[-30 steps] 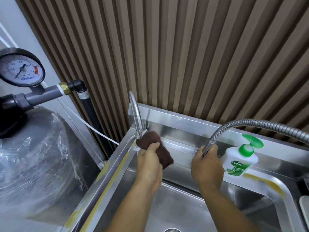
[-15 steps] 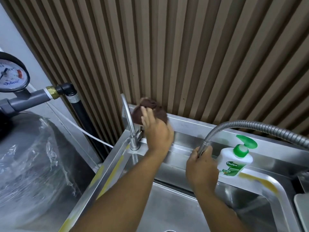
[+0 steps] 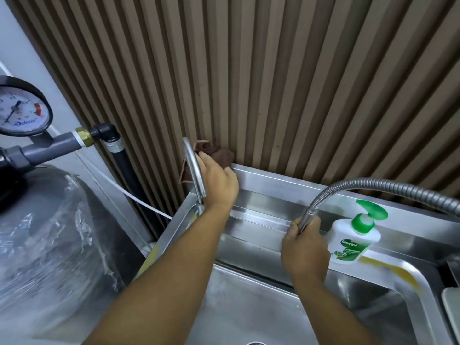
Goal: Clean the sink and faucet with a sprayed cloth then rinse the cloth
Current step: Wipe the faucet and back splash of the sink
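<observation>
Clutching cloth (image 3: 219,155) on sink rim (image 3: 273,178) with left hand (image 3: 219,185), right hand (image 3: 306,250) gripping faucet hose (image 3: 373,185), soap bottle (image 3: 353,242) beside

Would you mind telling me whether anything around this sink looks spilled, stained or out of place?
Yes: a yellow smear runs along the sink rim just below the soap bottle, and fainter yellow marks the left rim. It looks like residue on otherwise bare steel; what it is, I cannot tell.

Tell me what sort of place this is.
Likely a utility or back-kitchen wash area: a stainless steel sink with a flexible metal hose, a pump soap bottle on its ledge, and a plastic-wrapped tank with a pressure gauge beside it.
</observation>
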The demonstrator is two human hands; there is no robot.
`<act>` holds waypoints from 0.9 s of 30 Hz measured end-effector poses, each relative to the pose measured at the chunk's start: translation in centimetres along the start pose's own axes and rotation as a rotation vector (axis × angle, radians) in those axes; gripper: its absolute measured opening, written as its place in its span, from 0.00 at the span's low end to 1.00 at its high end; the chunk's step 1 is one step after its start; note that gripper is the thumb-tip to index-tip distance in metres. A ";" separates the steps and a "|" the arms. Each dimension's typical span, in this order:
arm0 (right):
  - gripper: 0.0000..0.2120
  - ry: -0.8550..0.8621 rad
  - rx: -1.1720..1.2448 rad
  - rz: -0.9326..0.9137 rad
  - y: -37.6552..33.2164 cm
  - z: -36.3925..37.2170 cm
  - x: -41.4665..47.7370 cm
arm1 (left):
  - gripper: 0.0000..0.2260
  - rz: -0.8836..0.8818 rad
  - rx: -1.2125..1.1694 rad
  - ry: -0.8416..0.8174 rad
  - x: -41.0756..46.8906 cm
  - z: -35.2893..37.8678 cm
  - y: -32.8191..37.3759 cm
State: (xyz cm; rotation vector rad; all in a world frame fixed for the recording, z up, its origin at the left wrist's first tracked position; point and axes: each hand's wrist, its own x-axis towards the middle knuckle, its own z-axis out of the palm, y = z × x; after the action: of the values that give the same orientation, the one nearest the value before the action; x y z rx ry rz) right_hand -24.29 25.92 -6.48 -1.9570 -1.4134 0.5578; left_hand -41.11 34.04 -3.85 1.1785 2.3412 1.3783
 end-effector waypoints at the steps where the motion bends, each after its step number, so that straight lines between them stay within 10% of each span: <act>1: 0.06 -0.001 -0.001 0.001 0.0 0.0 0.0 | 0.32 -0.042 0.000 -0.002 -0.1 0.3 0.4; 10: 0.08 -0.017 -0.010 0.006 0.1 0.1 0.2 | 0.34 0.700 0.239 -0.500 -9.0 3.8 -4.4; 16: 0.06 -0.030 -0.008 0.005 0.0 -0.1 0.0 | 0.15 0.117 0.118 -0.406 -9.1 2.1 -8.1; 20: 0.06 0.002 -0.015 -0.001 0.1 0.2 0.1 | 0.12 0.049 0.203 -0.352 -9.0 3.7 -5.8; 27: 0.09 0.001 -0.011 0.006 0.3 0.3 0.4 | 0.21 0.770 0.281 -0.678 -12.1 3.9 -7.1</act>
State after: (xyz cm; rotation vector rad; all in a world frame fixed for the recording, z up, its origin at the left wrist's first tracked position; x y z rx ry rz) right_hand -24.18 26.27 -6.94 -1.9705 -1.4132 0.5532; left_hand -34.80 26.21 -14.42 2.3309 1.6648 0.5849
